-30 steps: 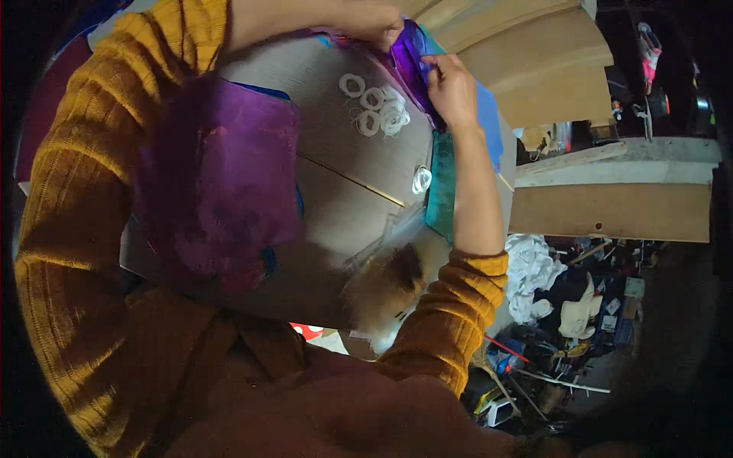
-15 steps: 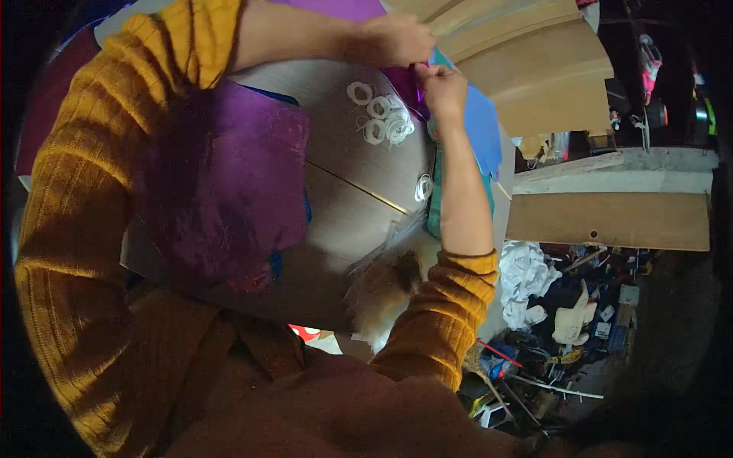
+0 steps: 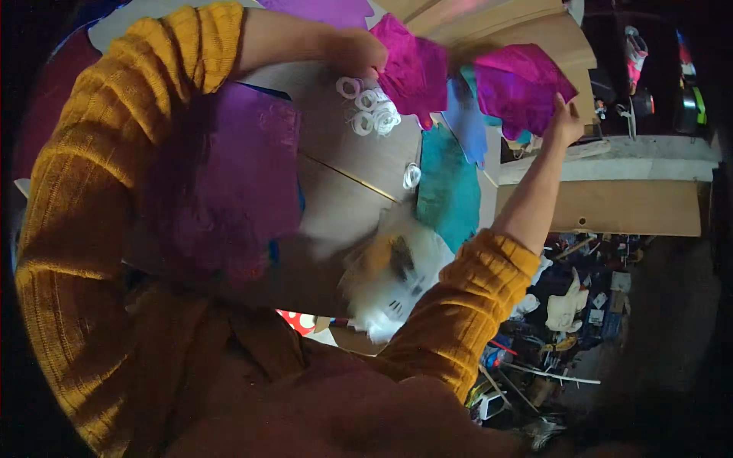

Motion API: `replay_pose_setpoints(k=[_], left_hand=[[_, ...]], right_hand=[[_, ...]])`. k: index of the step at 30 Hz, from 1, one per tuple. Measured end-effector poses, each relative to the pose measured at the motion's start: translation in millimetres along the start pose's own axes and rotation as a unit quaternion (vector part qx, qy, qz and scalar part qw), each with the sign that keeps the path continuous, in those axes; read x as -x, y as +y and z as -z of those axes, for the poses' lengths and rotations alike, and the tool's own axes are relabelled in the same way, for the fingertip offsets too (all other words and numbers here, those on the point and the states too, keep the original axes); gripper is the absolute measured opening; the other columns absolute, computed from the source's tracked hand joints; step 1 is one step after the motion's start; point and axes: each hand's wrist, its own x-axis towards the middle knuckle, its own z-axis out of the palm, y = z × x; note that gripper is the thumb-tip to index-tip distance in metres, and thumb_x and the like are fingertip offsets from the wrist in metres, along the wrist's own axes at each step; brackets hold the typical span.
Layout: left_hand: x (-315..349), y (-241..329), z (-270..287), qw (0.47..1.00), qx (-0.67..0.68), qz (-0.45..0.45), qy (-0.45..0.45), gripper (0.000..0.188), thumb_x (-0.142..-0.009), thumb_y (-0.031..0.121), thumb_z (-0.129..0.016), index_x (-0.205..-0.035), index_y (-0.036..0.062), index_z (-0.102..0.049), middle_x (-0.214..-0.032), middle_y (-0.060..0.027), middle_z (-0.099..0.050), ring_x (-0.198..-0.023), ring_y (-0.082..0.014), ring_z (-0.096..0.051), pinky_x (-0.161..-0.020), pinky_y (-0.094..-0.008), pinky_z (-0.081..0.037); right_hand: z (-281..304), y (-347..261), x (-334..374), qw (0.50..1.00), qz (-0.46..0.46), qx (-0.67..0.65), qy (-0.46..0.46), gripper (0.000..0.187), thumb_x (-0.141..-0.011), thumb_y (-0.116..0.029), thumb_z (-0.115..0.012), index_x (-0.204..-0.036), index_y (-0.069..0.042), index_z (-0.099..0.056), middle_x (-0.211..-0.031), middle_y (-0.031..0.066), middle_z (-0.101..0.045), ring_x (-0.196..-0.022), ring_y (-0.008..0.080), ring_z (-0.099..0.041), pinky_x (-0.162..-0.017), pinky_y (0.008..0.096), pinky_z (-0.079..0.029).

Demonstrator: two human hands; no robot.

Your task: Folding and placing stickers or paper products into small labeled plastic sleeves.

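Note:
At the far side of the table my left hand (image 3: 360, 55) is closed on a corner of a shiny magenta sheet (image 3: 416, 69). Out to the right, my right hand (image 3: 565, 120) pinches the edge of another shiny magenta-purple sheet (image 3: 523, 85). A gap parts the two sheets. Below them lie a blue sheet (image 3: 466, 122) and a teal sheet (image 3: 449, 183). Several small white coils (image 3: 365, 122) sit beside the left hand's sheet, and a single coil (image 3: 412, 176) rests nearer me. Whether the sheets are flat pieces or pouches I cannot tell.
Dark purple sheets (image 3: 252, 175) are piled on the left of the table. A blurred clear plastic bag (image 3: 397, 282) lies near its front edge. Brown cardboard (image 3: 527, 30) stands at the back right, a wooden board (image 3: 622, 206) to the right. Clutter (image 3: 569, 305) covers the lower right.
My hands were together over the magenta material; now they are far apart, each with a magenta sheet. The right hand has swung out to the right, uncovering the teal sheet.

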Motion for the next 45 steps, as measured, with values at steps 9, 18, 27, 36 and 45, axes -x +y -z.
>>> replay_pose_setpoints(k=[9, 18, 27, 36, 45], left_hand=[[28, 96, 58, 0.692, 0.694, 0.195, 0.035, 0.087, -0.085, 0.078, -0.05, -0.125, 0.0022, -0.062, -0.12, -0.0187, -0.067, -0.104, -0.0308, -0.066, -0.095, -0.0473, -0.048], [139, 151, 86, 0.621, 0.782, 0.051, -0.036, 0.074, -0.086, 0.054, -0.071, -0.127, -0.0049, -0.056, -0.11, -0.0139, -0.068, -0.095, -0.022, -0.065, -0.089, -0.0414, -0.052], [154, 136, 46, 0.772, 0.611, 0.144, 0.106, 0.027, -0.081, 0.014, -0.072, -0.103, -0.0006, -0.065, -0.097, -0.0118, -0.069, -0.083, -0.02, -0.067, -0.073, -0.0357, -0.054], [163, 134, 79, 0.852, 0.51, 0.042, 0.111, 0.03, -0.085, 0.019, -0.071, -0.11, 0.0025, -0.067, -0.101, -0.008, -0.07, -0.094, -0.0153, -0.064, -0.083, -0.0332, -0.05], [185, 145, 87, 0.745, 0.648, 0.048, 0.148, 0.028, -0.095, 0.029, -0.063, -0.102, 0.0026, -0.071, -0.097, -0.001, -0.07, -0.087, -0.0144, -0.063, -0.079, -0.0332, -0.05]], right_hand=[[128, -145, 125, 0.951, 0.261, -0.117, -0.12, 0.013, -0.09, -0.007, -0.066, -0.1, 0.001, -0.072, -0.091, 0.0106, -0.073, -0.084, 0.0146, -0.066, -0.074, 0.0303, -0.052], [213, -240, 355, 0.826, 0.503, 0.03, -0.252, 0.028, -0.085, -0.021, -0.067, -0.109, -0.007, -0.065, -0.108, 0.0136, -0.064, -0.096, 0.0297, -0.061, -0.074, 0.0417, -0.05], [200, -162, 283, 0.884, -0.133, -0.285, -0.345, 0.07, -0.091, -0.032, -0.073, -0.146, -0.004, -0.04, -0.148, 0.013, -0.045, -0.137, 0.0274, -0.041, -0.111, 0.0419, -0.036], [161, -134, 269, 0.643, -0.342, -0.491, -0.478, 0.037, -0.089, -0.017, -0.075, -0.123, -0.006, -0.063, -0.122, 0.0095, -0.068, -0.105, 0.0191, -0.065, -0.093, 0.0343, -0.05], [170, -153, 260, 0.713, -0.279, -0.447, -0.462, 0.027, -0.084, -0.008, -0.079, -0.108, -0.006, -0.069, -0.104, 0.0059, -0.073, -0.09, 0.0148, -0.068, -0.081, 0.0319, -0.054]])
